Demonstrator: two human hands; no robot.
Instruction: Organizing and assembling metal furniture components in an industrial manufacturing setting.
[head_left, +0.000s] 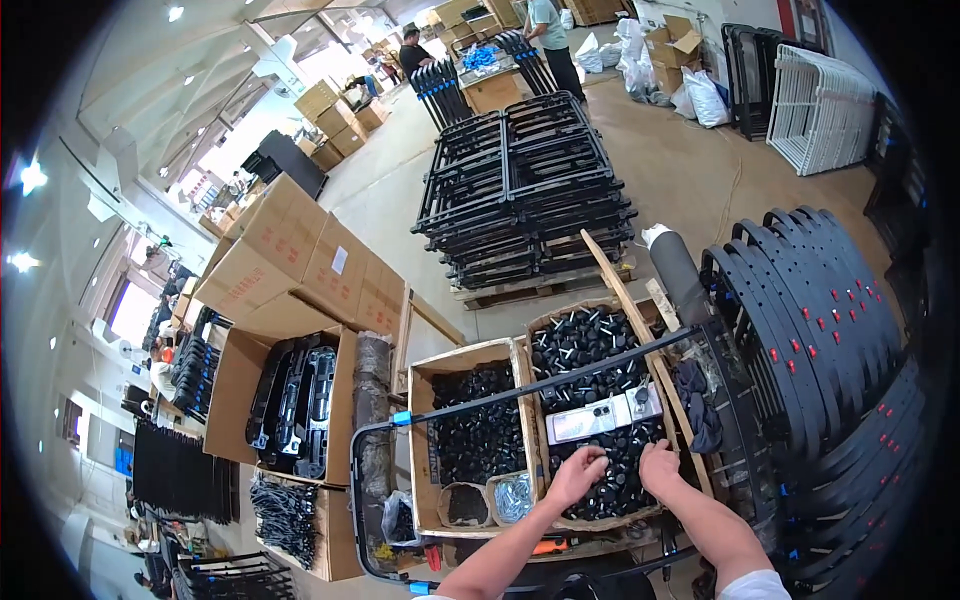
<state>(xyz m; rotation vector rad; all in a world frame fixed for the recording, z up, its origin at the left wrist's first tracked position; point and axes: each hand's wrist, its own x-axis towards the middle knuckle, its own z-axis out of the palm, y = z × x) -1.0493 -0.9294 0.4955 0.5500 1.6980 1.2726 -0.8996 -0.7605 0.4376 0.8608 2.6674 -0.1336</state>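
Knobs (612,492) black; tubular frame (581,372) black, clips (402,418) blue; cardboard boxes (290,250) brown; curved panels (775,265) black, plugs (807,314) red.

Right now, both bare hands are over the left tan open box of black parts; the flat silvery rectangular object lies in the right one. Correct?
No: the head view shows the left hand and right hand over the right tan open box. The flat silvery rectangular object does lie there.

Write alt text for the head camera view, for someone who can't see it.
A person's bare left hand and right hand are side by side at a heap of black knobs, near a flat silvery object. A black tubular frame crosses just beyond, and stacked black frames stand farther back.
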